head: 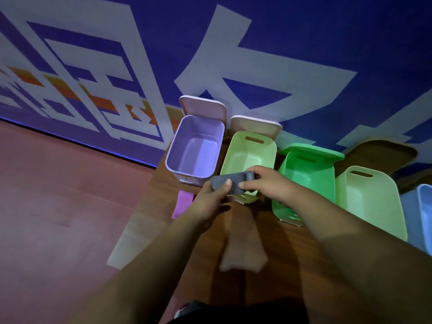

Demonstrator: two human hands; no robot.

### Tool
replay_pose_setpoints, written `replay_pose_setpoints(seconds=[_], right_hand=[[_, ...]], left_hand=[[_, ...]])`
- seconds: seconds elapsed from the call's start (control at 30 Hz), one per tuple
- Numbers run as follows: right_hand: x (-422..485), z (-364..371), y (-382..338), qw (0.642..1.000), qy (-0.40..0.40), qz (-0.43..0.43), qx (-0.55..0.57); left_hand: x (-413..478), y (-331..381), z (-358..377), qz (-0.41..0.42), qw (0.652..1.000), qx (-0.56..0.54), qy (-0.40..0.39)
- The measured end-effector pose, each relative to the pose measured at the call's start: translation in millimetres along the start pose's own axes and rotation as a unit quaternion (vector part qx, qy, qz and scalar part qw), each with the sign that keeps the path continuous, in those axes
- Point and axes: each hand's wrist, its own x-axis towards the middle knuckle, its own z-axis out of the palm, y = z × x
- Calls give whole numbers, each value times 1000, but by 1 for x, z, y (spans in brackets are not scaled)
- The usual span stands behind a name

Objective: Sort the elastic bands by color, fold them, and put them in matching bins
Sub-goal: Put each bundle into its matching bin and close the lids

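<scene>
Both forearms bare, reaching forward and converging in front of me. My left hand (210, 197) pinches the grey band (233, 177), thumb flat on top, the rest of that hand hidden under it. My right hand (268, 183) grips the other end, thumb on the near side, fingers (253, 170) curled over the far edge. Thumb tips almost meet.

— Where is the grey band (230, 182)?
— A flat strip, it is pinched between the left hand (210, 197) and the right hand (266, 183), over the near rim of the pale green bin (247, 148).
— And the rest?
— A pink band (183, 204) lies flat on the table, just before the lilac bin (198, 146). Rightward stand the bright green bin (308, 174), a second pale green bin (374, 206) and a blue bin (425, 206), all open.
</scene>
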Motion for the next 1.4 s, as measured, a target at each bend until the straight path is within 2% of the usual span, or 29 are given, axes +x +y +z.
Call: replay_pose_setpoints(seconds=[0.2, 0.3, 0.43, 0.53, 0.6, 0.7, 0.87, 0.97, 1.07, 1.23, 1.33, 1.4], right_hand=[[15, -13, -13, 997, 59, 37, -22], [22, -27, -10, 992, 103, 49, -52], [34, -36, 0, 982, 151, 46, -100], [44, -35, 8, 977, 146, 35, -155], [54, -29, 9, 970, 112, 14, -214], [75, -17, 9, 955, 29, -7, -296], [112, 2, 14, 930, -67, -35, -359], [127, 10, 21, 920, -104, -33, -376], [141, 13, 31, 922, -97, -33, -374], [157, 13, 38, 926, -27, -36, -375], [156, 14, 41, 924, 11, -45, -378], [152, 13, 42, 931, 22, -50, -362]], left_hand=[[26, 26, -16, -27, 995, 86, -52], [32, 26, -26, -47, 990, 125, -50], [37, 19, -38, -17, 973, 225, -39], [33, 14, -44, -6, 955, 296, -35], [31, 11, -54, 3, 924, 381, -25], [36, 3, -79, 16, 855, 518, 10], [38, -13, -107, 92, 796, 580, 144], [30, -19, -107, 83, 788, 585, 172], [31, -23, -104, 83, 764, 616, 174], [40, -22, -103, 22, 685, 711, 160], [42, -20, -101, 19, 652, 737, 177], [41, -16, -96, 7, 616, 771, 162]])
